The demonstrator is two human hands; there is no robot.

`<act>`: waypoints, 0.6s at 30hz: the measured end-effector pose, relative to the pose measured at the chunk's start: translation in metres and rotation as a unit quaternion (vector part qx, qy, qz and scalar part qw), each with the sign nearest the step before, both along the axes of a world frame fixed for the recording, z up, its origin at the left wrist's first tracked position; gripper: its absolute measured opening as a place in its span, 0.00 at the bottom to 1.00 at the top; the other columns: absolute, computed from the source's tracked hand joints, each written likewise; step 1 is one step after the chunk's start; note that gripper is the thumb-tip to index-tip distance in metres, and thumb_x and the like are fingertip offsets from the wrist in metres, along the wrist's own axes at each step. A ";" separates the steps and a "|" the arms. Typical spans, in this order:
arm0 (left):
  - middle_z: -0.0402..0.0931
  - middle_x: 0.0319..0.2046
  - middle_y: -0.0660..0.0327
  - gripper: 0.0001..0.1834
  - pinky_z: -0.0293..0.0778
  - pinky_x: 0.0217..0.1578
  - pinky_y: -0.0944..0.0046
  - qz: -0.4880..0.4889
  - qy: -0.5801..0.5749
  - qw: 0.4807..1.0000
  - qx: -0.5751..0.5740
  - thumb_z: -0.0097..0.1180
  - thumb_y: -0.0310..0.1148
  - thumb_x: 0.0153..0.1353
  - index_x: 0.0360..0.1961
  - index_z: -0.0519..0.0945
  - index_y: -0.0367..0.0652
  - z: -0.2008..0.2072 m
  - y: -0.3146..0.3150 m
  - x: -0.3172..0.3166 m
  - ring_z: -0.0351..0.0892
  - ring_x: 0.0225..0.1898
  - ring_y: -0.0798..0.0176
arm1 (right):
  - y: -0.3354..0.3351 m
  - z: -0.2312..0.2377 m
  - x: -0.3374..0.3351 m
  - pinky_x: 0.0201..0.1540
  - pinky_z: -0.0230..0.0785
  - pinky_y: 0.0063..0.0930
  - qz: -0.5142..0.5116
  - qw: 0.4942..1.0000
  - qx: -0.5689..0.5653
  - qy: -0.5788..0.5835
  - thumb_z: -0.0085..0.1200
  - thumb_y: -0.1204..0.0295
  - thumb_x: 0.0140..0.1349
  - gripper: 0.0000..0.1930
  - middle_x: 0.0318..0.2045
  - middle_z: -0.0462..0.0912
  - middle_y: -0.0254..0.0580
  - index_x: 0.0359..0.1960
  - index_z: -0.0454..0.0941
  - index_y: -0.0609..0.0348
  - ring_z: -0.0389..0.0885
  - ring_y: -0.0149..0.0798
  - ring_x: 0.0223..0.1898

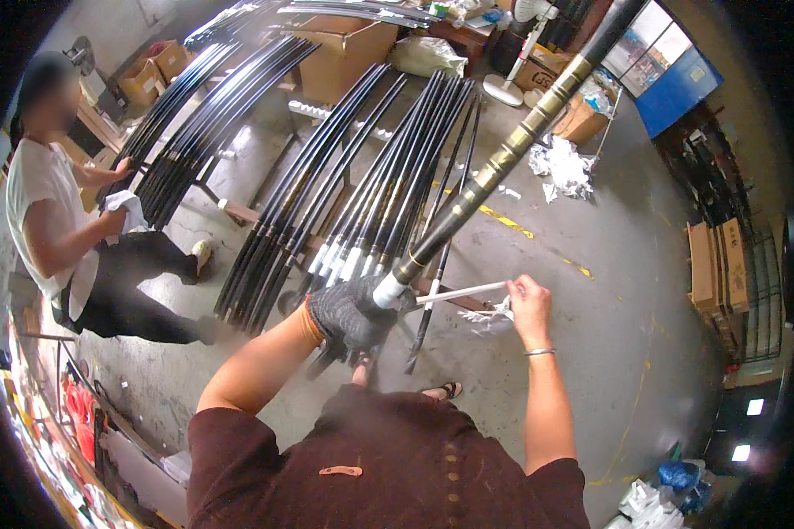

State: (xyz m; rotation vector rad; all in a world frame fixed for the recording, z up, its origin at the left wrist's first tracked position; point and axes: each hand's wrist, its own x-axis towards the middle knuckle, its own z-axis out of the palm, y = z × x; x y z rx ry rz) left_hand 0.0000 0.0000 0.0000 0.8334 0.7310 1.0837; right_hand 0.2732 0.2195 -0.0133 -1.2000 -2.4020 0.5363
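Gloved left fingers (372, 324) grasp glossy gold-banded rod (501, 166); right fingers (525, 289) pinch white strip (463, 292).

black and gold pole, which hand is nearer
Left: the gloved left hand grips the pole at its white end; the right hand is apart, to the right, holding a white strip.

Beyond the bare fingers (524, 286), the grey floor (631, 291) carries crumpled white scraps (560, 166); leftward, black poles (302, 192) lie across a rack (238, 212).
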 end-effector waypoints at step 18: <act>0.74 0.23 0.64 0.35 0.66 0.19 0.71 -0.084 -0.117 0.987 -0.066 0.80 0.39 0.31 0.40 0.76 0.37 -0.003 0.000 0.000 0.70 0.21 0.70 | 0.018 -0.075 0.147 0.34 0.70 0.47 -0.205 0.948 -0.026 -0.241 0.59 0.65 0.55 0.10 0.26 0.81 0.51 0.28 0.77 0.59 0.79 0.57 0.33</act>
